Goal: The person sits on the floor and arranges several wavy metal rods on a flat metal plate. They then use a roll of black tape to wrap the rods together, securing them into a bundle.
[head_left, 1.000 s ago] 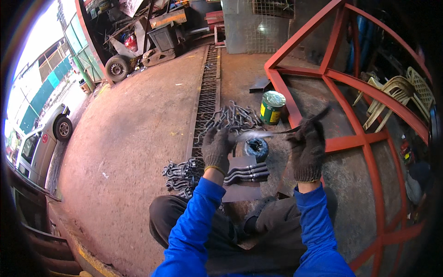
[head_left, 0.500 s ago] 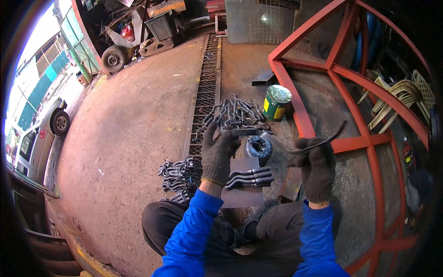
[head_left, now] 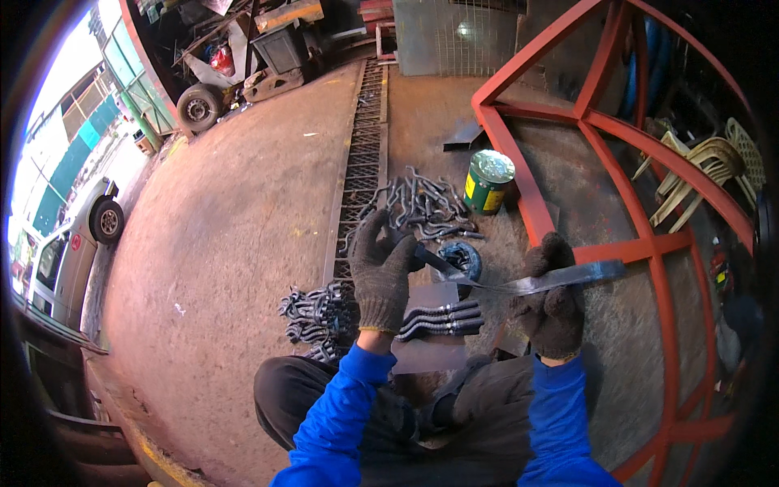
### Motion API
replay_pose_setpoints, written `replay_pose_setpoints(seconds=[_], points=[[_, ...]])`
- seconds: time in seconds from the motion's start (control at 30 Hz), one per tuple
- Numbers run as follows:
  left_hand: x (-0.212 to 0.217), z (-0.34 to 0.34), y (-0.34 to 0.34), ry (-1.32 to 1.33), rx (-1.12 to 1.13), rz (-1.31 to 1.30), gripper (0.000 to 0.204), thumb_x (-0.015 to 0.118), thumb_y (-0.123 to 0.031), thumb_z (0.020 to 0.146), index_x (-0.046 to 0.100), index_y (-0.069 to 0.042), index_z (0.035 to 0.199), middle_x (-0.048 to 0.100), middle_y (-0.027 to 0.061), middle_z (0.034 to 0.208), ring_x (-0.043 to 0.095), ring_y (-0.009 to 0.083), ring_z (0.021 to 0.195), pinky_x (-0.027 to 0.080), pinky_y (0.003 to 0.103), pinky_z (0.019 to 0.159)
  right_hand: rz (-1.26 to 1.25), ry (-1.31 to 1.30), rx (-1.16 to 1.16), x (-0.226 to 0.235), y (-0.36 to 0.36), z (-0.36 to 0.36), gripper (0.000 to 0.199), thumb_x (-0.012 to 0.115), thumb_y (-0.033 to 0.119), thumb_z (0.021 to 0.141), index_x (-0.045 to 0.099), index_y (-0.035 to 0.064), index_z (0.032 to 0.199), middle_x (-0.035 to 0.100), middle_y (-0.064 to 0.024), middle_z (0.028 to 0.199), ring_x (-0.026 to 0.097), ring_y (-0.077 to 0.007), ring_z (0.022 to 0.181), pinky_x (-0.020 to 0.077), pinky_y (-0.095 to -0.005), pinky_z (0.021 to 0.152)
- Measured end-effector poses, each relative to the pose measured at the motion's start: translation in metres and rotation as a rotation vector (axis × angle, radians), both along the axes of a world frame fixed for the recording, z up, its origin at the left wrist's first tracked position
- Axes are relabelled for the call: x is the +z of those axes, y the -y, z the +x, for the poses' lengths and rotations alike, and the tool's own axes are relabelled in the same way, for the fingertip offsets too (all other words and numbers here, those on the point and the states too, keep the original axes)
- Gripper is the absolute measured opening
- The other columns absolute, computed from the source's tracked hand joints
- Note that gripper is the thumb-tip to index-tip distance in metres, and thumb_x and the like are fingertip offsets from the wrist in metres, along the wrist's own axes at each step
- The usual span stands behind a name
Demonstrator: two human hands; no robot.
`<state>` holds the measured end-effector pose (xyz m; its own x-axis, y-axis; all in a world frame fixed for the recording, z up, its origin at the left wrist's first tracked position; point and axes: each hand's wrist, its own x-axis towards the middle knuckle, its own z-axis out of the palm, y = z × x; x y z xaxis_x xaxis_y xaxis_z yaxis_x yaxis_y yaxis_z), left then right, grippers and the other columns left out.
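Note:
A dark, flat strip (head_left: 568, 277), whose material I cannot tell, stretches between my two gloved hands above the floor. My left hand (head_left: 380, 274) pinches its left end. Closed round it farther along is my right hand (head_left: 553, 315), with a length sticking out to the right. Under the strip sits a dark, bluish coil (head_left: 462, 258). Several bent, ribbed metal rods (head_left: 442, 319) lie side by side on a flat metal plate (head_left: 428, 357), just in front of my legs. Bundled bent rods (head_left: 312, 311) are piled to the left of my left hand.
Beyond my hands is a loose heap of bent rods (head_left: 422, 203), beside a green can (head_left: 489, 183). A red metal frame (head_left: 527, 187) stands along the right side. A floor grating (head_left: 365, 130) runs away from me. Stacked plastic chairs (head_left: 706, 166) are at the far right.
The strip has turned from nearly edge-on to showing its broad face, and its right end has swung lower. My left hand stays near the same spot; the right has rotated palm upward.

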<state>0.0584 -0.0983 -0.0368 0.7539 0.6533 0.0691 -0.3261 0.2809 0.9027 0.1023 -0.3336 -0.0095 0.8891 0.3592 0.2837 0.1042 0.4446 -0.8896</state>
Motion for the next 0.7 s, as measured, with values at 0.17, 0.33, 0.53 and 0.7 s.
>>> replay_pose_setpoints(seconds=[0.17, 0.33, 0.53, 0.7], points=[[0.0, -0.011, 0.005, -0.065, 0.185, 0.026, 0.037, 0.065, -0.002, 0.091, 0.058, -0.001, 0.127, 0.068, 0.0068, 0.091, 0.064, 0.0125, 0.079, 0.053, 0.025, 0.066, 0.119, -0.065, 0.009, 0.0, 0.007, -0.007, 0.042, 0.075, 0.026, 0.085, 0.057, 0.0085, 0.119, 0.054, -0.0023, 0.091, 0.061, -0.0143, 0.074, 0.0554, -0.0321, 0.063], [-0.009, -0.024, -0.002, -0.13, 0.255, 0.011, 0.026, 0.066, -0.007, 0.092, 0.063, -0.001, 0.117, 0.066, 0.0055, 0.091, 0.062, 0.0115, 0.075, 0.053, 0.026, 0.063, 0.128, 0.089, 0.095, 0.004, 0.016, -0.017, 0.057, 0.075, 0.015, 0.083, 0.05, 0.0083, 0.134, 0.053, -0.0046, 0.091, 0.058, -0.0156, 0.076, 0.0542, -0.0318, 0.06], [-0.015, -0.026, 0.0, -0.148, 0.292, 0.087, 0.026, 0.067, -0.009, 0.091, 0.065, -0.001, 0.116, 0.069, 0.0067, 0.098, 0.064, 0.0131, 0.082, 0.053, 0.026, 0.069, -0.056, 0.108, -0.081, 0.016, -0.003, -0.036, 0.083, 0.082, 0.005, 0.07, 0.043, 0.0071, 0.143, 0.061, -0.0062, 0.097, 0.06, -0.0162, 0.079, 0.0547, -0.0286, 0.063], [-0.022, -0.029, -0.007, -0.175, 0.241, -0.043, 0.029, 0.068, -0.01, 0.09, 0.064, 0.0, 0.117, 0.069, 0.0067, 0.099, 0.065, 0.0146, 0.083, 0.054, 0.027, 0.07, -0.3, -0.022, 0.039, 0.032, 0.011, -0.044, 0.091, 0.084, 0.012, 0.071, 0.035, 0.0057, 0.148, 0.065, -0.0116, 0.101, 0.065, -0.0173, 0.079, 0.0546, -0.0273, 0.066]])
